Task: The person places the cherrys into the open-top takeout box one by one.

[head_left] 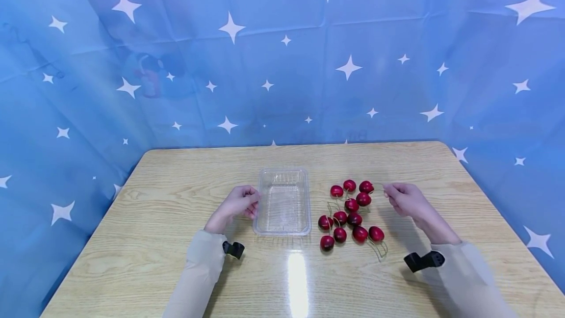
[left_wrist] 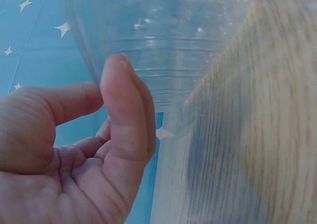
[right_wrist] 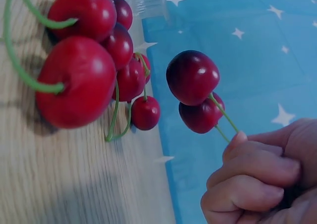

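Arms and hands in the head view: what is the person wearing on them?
Both arms are covered by loose, pale cream sleeves, the left sleeve and the right sleeve, each ending at the wrist. A small black clip-like mount sits at each wrist, one on the left and one on the right. The left hand and right hand are bare: no gloves, and no rings or watch that I can see.

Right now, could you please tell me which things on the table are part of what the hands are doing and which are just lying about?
In use:
- clear plastic tray, touched by the left hand
- cherry lifted by its stem, pinched in the right hand
- pile of cherries beside the tray

Just there:
- wooden table
- blue starry cloth behind
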### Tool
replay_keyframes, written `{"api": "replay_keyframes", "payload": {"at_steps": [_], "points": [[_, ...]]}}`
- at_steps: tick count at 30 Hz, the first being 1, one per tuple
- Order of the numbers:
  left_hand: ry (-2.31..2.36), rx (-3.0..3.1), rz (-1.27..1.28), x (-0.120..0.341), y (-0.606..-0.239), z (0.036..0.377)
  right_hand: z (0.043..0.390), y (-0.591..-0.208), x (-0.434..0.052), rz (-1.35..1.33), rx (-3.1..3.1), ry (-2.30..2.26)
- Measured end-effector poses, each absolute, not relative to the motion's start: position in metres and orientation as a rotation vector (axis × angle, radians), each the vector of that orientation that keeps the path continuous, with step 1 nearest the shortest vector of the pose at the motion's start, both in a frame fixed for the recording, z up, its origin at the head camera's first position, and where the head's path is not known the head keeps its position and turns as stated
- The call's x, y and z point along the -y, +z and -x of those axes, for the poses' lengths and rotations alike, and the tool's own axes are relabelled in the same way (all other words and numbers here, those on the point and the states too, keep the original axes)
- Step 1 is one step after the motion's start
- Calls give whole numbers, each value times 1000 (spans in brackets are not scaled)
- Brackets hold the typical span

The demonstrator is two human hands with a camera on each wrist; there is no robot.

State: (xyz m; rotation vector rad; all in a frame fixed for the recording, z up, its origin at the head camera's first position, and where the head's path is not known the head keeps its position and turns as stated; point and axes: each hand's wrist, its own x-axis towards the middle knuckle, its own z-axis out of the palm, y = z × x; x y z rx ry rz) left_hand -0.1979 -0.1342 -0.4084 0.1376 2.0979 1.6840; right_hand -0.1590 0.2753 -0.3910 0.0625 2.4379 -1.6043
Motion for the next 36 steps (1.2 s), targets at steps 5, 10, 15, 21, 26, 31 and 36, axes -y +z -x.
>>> {"api": "replay_keyframes", "payload": {"at_steps": [5, 10, 15, 21, 26, 31, 36], "points": [[1691, -2101, -129, 138, -426, 206, 161, -390, -268, -67, -2434, -1605], [1695, -2120, -127, 139, -429, 206, 165, -388, -261, -63, -2420, -1608], [1693, -2133, -118, 137, -427, 205, 169, -388, -254, -53, -2414, -1619], [1694, -2123, -104, 136, -428, 206, 172, -387, -245, -43, -2413, -1622], [1689, -2122, -105, 136, -428, 207, 176, -384, -238, -31, -2418, -1593], [1683, -2125, -100, 135, -427, 208, 181, -383, -231, -10, -2416, -1588], [1664, -2136, -98, 136, -428, 208, 184, -383, -222, -14, -2383, -1609]]}}
